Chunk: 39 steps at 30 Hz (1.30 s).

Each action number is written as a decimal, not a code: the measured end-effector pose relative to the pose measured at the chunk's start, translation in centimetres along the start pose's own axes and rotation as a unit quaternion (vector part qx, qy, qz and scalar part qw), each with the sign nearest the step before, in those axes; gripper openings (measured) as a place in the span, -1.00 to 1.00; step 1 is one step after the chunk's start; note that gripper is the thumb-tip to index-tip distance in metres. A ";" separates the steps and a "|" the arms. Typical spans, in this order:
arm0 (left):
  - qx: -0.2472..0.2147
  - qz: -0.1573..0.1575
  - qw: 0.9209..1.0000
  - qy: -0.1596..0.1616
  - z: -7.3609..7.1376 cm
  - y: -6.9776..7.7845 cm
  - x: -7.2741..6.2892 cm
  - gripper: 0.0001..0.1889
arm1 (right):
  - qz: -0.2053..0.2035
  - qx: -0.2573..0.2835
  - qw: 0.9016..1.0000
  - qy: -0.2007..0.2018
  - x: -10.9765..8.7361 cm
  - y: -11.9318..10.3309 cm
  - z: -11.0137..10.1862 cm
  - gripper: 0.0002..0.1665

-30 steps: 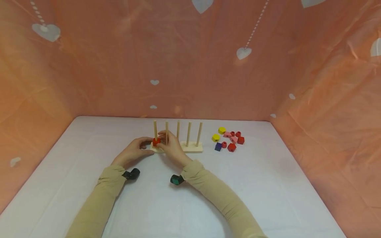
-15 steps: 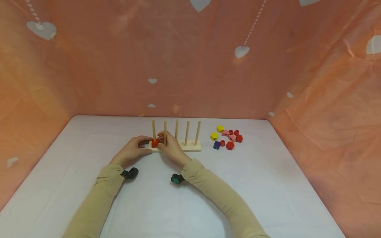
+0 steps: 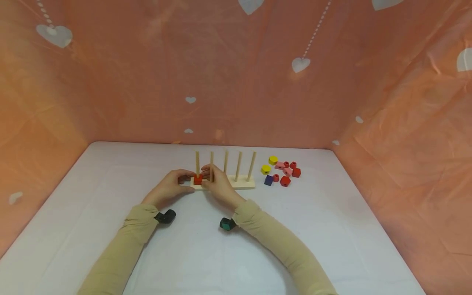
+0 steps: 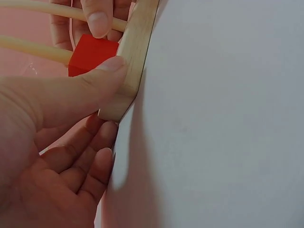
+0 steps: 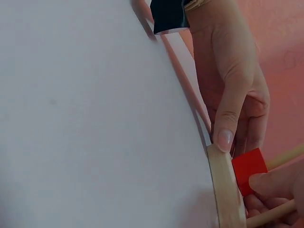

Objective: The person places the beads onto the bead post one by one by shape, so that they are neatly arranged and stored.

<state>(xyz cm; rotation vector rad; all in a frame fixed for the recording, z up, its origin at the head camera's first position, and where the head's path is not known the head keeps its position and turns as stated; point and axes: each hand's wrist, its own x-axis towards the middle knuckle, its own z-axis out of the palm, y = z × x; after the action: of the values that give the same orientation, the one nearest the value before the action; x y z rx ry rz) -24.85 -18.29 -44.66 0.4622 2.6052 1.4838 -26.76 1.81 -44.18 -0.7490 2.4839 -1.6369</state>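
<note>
A pale wooden peg stand (image 3: 243, 184) carries several upright pegs in a row. A red block (image 3: 198, 180) sits low on its leftmost peg, down at the base in the left wrist view. My left hand (image 3: 170, 186) grips the left end of the stand, thumb on the near edge and fingers behind. My right hand (image 3: 220, 184) reaches around the second peg and pinches the red block, its thumb (image 5: 273, 183) on the near face and its fingers behind, partly hidden. The other pegs are bare.
To the right of the stand lies a loose group of beads: two yellow hexagonal ones (image 3: 266, 169), a dark blue cube (image 3: 268, 180), pink pieces (image 3: 287, 171) and several red ones (image 3: 285, 181). A pink-orange cloth (image 3: 258, 102) hangs behind the white table (image 3: 206, 254).
The red block slid slightly down its peg early on. Since then the stand has shifted a little to the right, toward the loose beads, with both hands still on it and the block.
</note>
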 end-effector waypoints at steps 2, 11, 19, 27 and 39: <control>-0.006 -0.006 1.000 -0.001 0.1 0.0 0.0 -0.46 | 0.005 -0.001 1.000 -0.003 -0.3 0.0 -0.3 -0.56; -0.019 -0.020 1.000 -0.010 0.4 0.3 0.1 -0.43 | 0.001 0.026 0.998 -0.048 -2.7 -1.9 -3.3 -0.40; -0.015 -0.032 0.999 -0.012 0.8 0.3 0.1 -0.42 | -0.036 0.005 0.997 -0.068 -4.5 -2.7 -7.3 -0.32; -0.018 -0.034 0.999 -0.012 0.7 0.3 -0.1 -0.43 | -0.071 0.039 0.997 -0.014 -6.1 -4.1 -13.8 -0.46; 0.013 -0.003 1.000 -0.018 0.4 0.5 -0.1 -0.44 | -0.011 0.016 0.977 0.211 -8.7 0.9 -24.3 -0.50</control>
<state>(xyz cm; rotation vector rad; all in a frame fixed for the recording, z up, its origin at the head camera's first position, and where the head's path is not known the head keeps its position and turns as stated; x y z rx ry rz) -24.51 -17.77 -44.48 0.4789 2.5994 1.4286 -27.23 26.44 -36.29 -0.4639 2.7152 -2.0187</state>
